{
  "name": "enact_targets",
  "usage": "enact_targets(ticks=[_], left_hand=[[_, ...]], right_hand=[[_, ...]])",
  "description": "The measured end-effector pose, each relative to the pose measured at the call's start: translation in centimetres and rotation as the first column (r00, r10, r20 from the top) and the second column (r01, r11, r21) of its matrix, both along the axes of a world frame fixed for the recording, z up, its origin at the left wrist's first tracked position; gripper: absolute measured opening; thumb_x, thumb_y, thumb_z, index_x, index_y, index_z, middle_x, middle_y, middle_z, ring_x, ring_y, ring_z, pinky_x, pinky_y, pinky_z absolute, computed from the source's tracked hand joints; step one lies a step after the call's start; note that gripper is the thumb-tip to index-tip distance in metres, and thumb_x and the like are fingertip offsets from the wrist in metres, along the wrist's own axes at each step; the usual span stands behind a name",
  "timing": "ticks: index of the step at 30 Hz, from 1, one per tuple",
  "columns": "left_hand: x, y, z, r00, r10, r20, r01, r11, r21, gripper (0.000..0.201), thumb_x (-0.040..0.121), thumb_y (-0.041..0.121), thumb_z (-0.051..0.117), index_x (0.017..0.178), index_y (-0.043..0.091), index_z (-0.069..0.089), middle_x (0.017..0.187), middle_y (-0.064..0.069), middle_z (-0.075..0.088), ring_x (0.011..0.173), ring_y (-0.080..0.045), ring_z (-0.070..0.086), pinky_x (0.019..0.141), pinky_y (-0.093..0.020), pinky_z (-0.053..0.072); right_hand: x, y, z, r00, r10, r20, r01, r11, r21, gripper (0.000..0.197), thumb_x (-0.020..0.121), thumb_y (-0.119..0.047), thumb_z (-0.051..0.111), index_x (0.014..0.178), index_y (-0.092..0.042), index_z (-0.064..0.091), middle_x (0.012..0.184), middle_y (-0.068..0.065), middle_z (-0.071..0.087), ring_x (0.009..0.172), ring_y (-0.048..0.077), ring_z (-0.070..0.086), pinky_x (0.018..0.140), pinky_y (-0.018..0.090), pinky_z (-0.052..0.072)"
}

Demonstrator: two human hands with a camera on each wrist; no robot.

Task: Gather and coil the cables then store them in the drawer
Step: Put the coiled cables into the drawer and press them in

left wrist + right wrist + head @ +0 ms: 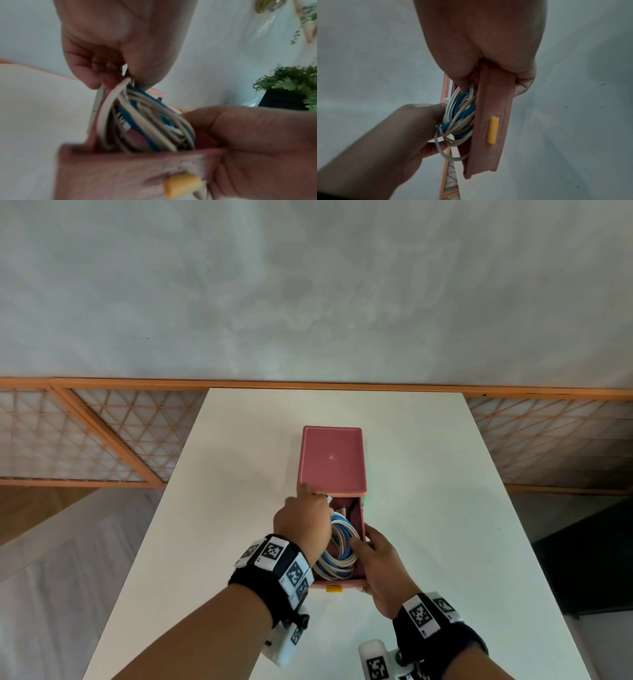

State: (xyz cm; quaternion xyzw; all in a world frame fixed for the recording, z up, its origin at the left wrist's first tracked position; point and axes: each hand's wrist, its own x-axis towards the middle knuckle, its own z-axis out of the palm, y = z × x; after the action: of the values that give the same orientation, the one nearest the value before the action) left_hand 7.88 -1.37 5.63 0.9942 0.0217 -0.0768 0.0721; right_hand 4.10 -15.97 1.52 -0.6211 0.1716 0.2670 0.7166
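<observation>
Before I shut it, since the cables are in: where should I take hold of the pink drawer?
Probably by the yellow handle on the drawer front, coming from the near side. It juts out from the flat front panel, facing the person. The right hand already holds that front corner; the left hand pinches the cables.

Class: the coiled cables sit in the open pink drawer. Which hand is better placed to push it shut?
Right. The right hand already grips the drawer front corner beside the yellow handle; the left hand holds the cables.

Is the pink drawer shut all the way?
No, the drawer is pulled out of the pink box, with the coiled cables showing inside it.
</observation>
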Motion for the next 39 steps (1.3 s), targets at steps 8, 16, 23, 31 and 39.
enact_targets(ticks=[8, 16, 23, 31, 39], left_hand=[[-2.2, 2.5, -2.9, 0.888, -0.338, 0.310, 0.390, 0.912, -0.124, 0.046, 0.100, 0.048, 0.035, 0.116, 0.016, 0.063, 0.108, -0.001, 0.062, 0.090, -0.024, 0.063, 0.073, -0.037, 0.052], [-5.0, 3.1, -4.8, 0.904, -0.375, 0.205, 0.389, 0.921, -0.032, 0.066, 0.101, 0.057, 0.018, 0.152, 0.018, 0.030, 0.160, -0.012, 0.033, 0.149, -0.034, 0.027, 0.110, -0.063, 0.031], [-4.8, 2.9, -5.6, 0.857, -0.352, 0.376, 0.362, 0.931, 0.047, 0.048, 0.091, 0.043, 0.051, 0.131, 0.017, 0.057, 0.122, -0.010, 0.060, 0.109, -0.035, 0.059, 0.086, -0.051, 0.047], [-5.1, 3.8, -5.2, 0.764, -0.455, 0.458, 0.514, 0.858, -0.005, 0.037, 0.095, 0.029, 0.052, 0.127, 0.011, 0.059, 0.119, -0.008, 0.062, 0.104, -0.030, 0.060, 0.084, -0.043, 0.051], [-6.5, 4.5, -5.9, 0.787, -0.587, 0.192, 0.571, 0.810, 0.133, 0.099, 0.077, 0.058, 0.062, 0.155, 0.013, 0.023, 0.160, -0.023, 0.025, 0.150, -0.040, 0.019, 0.117, -0.060, 0.024]], right_hand=[[0.0, 0.2, -0.2, 1.000, -0.005, 0.012, 0.005, 0.999, -0.032, 0.025, 0.100, -0.020, 0.049, 0.117, -0.029, 0.065, 0.102, 0.004, 0.077, 0.091, 0.024, 0.075, 0.059, 0.030, 0.054], [0.4, 0.2, 0.3, 0.999, -0.045, -0.004, 0.045, 0.999, 0.020, 0.026, 0.099, -0.020, 0.052, 0.123, -0.027, 0.059, 0.102, 0.012, 0.076, 0.086, 0.031, 0.076, 0.054, 0.030, 0.055], [0.6, 0.4, -0.2, 0.996, -0.090, -0.025, 0.090, 0.996, 0.012, 0.031, 0.098, -0.027, 0.056, 0.128, -0.031, 0.054, 0.105, 0.010, 0.075, 0.080, 0.024, 0.075, 0.047, 0.023, 0.048], [1.0, 0.5, -0.6, 0.988, -0.111, -0.110, 0.118, 0.991, 0.065, 0.029, 0.097, -0.021, 0.055, 0.125, -0.027, 0.057, 0.104, 0.011, 0.076, 0.071, 0.025, 0.075, 0.043, 0.023, 0.047], [1.2, 0.5, -0.3, 0.992, -0.095, -0.087, 0.098, 0.995, 0.028, 0.028, 0.097, -0.023, 0.055, 0.125, -0.027, 0.057, 0.100, 0.007, 0.078, 0.079, 0.026, 0.077, 0.051, 0.026, 0.050]])
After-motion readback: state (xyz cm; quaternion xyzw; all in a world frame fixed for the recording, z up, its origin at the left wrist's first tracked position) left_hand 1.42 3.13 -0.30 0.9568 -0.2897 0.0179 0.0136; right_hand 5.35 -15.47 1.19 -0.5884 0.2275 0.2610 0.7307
